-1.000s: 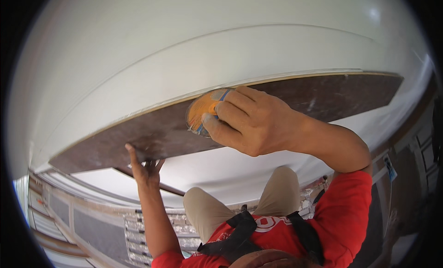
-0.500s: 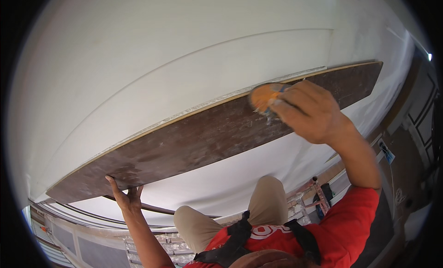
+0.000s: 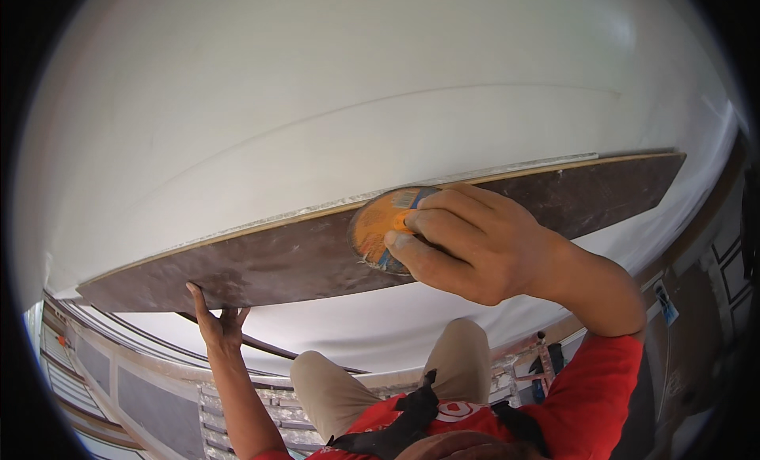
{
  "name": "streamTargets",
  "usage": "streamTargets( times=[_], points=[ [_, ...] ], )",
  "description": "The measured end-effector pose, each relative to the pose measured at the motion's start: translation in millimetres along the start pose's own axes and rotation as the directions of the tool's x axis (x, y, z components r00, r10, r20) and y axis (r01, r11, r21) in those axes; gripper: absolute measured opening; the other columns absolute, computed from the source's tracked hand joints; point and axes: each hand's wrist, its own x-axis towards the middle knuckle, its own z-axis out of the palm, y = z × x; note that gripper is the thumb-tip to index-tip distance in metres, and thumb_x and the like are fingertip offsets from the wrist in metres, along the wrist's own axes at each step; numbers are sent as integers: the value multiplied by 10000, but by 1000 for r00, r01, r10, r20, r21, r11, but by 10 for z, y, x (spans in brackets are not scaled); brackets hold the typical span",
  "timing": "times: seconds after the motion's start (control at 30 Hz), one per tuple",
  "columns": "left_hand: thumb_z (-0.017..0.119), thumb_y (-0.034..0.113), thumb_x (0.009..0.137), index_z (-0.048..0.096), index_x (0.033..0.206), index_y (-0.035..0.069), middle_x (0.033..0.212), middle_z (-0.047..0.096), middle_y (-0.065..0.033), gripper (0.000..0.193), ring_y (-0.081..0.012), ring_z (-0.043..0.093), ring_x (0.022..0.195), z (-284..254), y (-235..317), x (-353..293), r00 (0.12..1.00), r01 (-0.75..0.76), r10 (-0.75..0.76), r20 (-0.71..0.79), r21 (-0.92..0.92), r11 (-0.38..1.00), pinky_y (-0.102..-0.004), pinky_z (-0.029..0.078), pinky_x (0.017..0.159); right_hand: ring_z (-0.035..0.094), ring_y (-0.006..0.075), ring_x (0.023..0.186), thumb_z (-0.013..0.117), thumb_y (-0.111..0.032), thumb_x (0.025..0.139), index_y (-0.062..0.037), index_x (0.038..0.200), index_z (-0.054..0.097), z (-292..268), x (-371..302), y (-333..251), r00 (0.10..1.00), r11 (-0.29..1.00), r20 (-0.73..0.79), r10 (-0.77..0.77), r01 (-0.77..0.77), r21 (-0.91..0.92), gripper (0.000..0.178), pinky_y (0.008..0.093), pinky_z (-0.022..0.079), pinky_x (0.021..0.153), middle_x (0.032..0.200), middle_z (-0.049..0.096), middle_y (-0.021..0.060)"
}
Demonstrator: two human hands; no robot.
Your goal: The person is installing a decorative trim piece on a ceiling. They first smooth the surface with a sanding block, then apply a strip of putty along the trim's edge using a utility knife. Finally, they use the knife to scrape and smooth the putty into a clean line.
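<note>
A long dark brown board (image 3: 277,260) with a light-coloured edge lies against the white curved surface (image 3: 332,48). My left hand (image 3: 222,325) grips the board's near edge at the left, thumb on the brown face and the other fingers partly hidden under it. My right hand (image 3: 483,242) pinches an orange round abrasive disc (image 3: 378,226) near its middle, its label side in sight. The disc overlaps the board's far edge; whether it presses on that edge I cannot tell. Beyond that edge runs a thin pale strip (image 3: 317,207).
Below the board are my knees (image 3: 328,389) in tan trousers. Paint-spattered ladder or scaffold slats (image 3: 261,412) show at the bottom, with a reddish, paint-marked frame (image 3: 546,361) to the right. Panels with grey fields (image 3: 154,401) stand at the lower left.
My right hand has moved left along the board with the disc, whose face now shows more fully. My left hand keeps its hold on the board. The whole view has shifted somewhat.
</note>
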Motion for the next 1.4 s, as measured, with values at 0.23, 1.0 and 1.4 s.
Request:
streamTargets(
  times=[0.23,1.0,1.4],
  points=[
    [707,765,821,172,1641,93,1647,247,-224,1188,-445,336,1480,40,33,-46,999,23,-20,-49,55,998,-598,479,1056,661,234,746,774,-84,713,-18,1017,685,51,67,-50,999,1000,30,-18,19,-3,323,323,599,646,832,626,83],
    [765,702,815,262,1626,197,1624,321,-120,1079,-391,335,1474,18,11,6,1000,26,-26,-9,-35,999,-606,445,1081,579,234,771,713,-174,783,-31,1012,669,-178,-221,85,1000,998,12,15,-15,-60,274,362,555,647,792,486,53],
    [730,719,835,224,1630,125,1635,291,-156,1114,-405,382,1443,-26,-14,30,998,-12,16,-61,65,998,-534,570,974,654,237,743,768,-132,761,-30,1019,677,-1201,-924,457,961,966,197,193,-151,-210,292,325,565,604,884,640,85]
  ],
)
